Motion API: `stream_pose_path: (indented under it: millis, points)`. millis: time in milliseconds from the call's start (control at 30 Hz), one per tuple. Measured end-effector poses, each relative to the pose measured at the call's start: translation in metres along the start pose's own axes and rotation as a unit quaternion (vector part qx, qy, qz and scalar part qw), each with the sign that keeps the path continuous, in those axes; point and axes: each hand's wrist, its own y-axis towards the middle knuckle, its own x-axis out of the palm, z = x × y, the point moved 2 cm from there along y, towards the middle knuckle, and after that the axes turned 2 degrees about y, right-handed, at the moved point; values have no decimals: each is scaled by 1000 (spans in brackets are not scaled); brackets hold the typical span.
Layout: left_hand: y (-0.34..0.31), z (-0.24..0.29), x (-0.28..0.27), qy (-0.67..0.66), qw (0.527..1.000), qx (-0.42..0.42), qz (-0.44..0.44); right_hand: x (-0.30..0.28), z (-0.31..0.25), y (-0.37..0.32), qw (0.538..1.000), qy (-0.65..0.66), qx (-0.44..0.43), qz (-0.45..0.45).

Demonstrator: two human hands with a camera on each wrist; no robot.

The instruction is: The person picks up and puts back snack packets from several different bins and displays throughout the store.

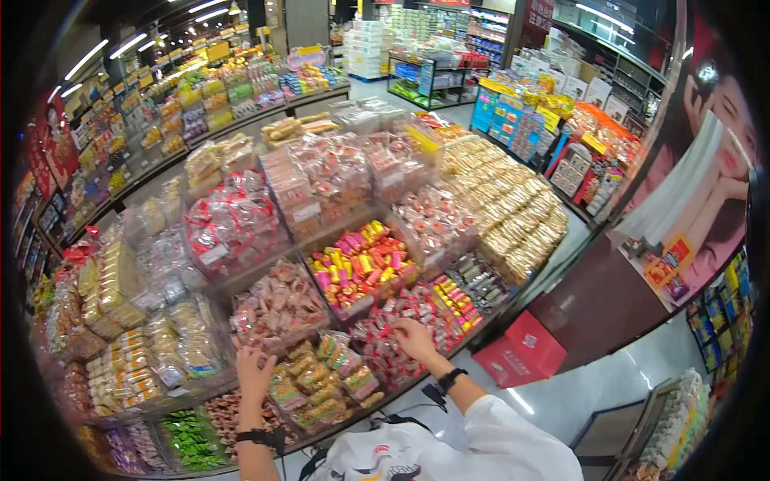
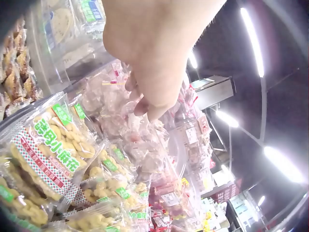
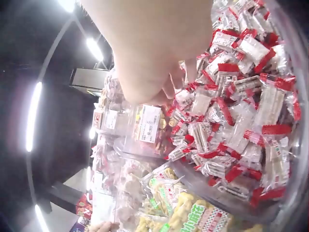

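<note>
In the head view my left hand [image 1: 255, 375] reaches over the front edge of a bin of pale pink wrapped sweets [image 1: 281, 301], fingers loosely bent. The left wrist view shows its fingers against those sweets [image 2: 140, 145], with bagged twisted snacks [image 2: 58, 150] beside them. My right hand [image 1: 415, 341] lies over a bin of red-and-clear wrapped candies [image 1: 385, 361], fingers extended and relaxed. In the right wrist view its fingertips are at the left side of those candies [image 3: 231, 116], partly hidden behind the hand; no held piece can be made out.
A bin of yellow, pink and red wrapped candies [image 1: 365, 268] stands behind both hands. Gold-wrapped sticks [image 1: 513, 208] fill the far right. Green packets [image 1: 191, 439] lie front left. A red box [image 1: 523, 349] stands right of the display, beside a pillar poster.
</note>
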Motion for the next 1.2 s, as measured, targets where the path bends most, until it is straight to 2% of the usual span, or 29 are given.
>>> stream_pose_path:
  millis: [133, 233, 267, 300, 367, 433, 533, 567, 600, 633, 667, 700, 767, 833, 867, 933, 967, 1000, 1100, 1133, 1167, 1200]
  points:
    - [3, -12, 5, 21, 1000, 21, 5, 1, -4, -1, 998, 58, -4, 26]
    - [3, -12, 5, 21, 996, 77, 50, 2, -19, 5, 994, 111, 1, 3]
    - [4, -5, -1, 19, 995, 77, 56, 10, -19, 4, 985, 171, 8, -4]
    - [4, -10, 1, 24, 998, 44, 24, 17, -19, 9, 974, 228, 12, -9]
    - [5, -9, 0, 30, 1000, 4, 1, 27, -21, 16, 977, 207, 13, -41]
    - [8, -7, -2, 46, 999, 10, -1, 31, -58, 7, 965, 254, 57, -35]
    - [4, -26, 6, -12, 998, 62, 21, 54, -79, -3, 965, 253, 63, -30]
    - [4, -22, 3, -18, 993, 113, 22, 60, -80, -7, 970, 232, 59, -43]
    - [1, -21, 1, -18, 991, 124, -37, 86, -67, -6, 971, 234, -48, 16]
    - [-18, -24, 2, -53, 988, 138, -35, 100, -59, -6, 979, 194, -61, 7]
    - [-37, -27, 3, -88, 984, 153, -33, 94, -99, -6, 982, 181, -32, -31]
    - [-54, -23, -8, -201, 970, 109, -82, 90, -139, -19, 983, 170, 7, -69]
    - [-94, -3, -50, -396, 904, 13, -163, 118, -142, -25, 971, 234, -21, -44]
    - [-131, -52, -59, -257, 909, -50, -326, 134, -181, -34, 984, 176, -33, -19]
    - [-153, -53, -89, -239, 934, -23, -266, 153, -185, -34, 982, 182, -15, -42]
    - [-198, -95, -107, -222, 953, -84, -189, 193, -176, -45, 978, 191, 5, -85]
    - [-223, -112, -118, -213, 958, -113, -154, 204, -204, -53, 976, 196, 16, -94]
    - [-240, -99, -164, -331, 915, -181, -146, 224, -216, -59, 966, 226, 34, -121]
    - [-321, -166, -188, -387, 857, -307, -148, 293, -258, -85, 935, 291, 83, -186]
    - [-366, -222, -156, -354, 879, -316, -39, 311, -281, -99, 914, 334, 46, -226]
    - [-397, -224, -181, -318, 901, -294, 18, 337, -295, -115, 905, 325, 77, -264]
    - [-418, -210, -223, -285, 917, -271, 72, 348, -327, -129, 918, 237, 25, -317]
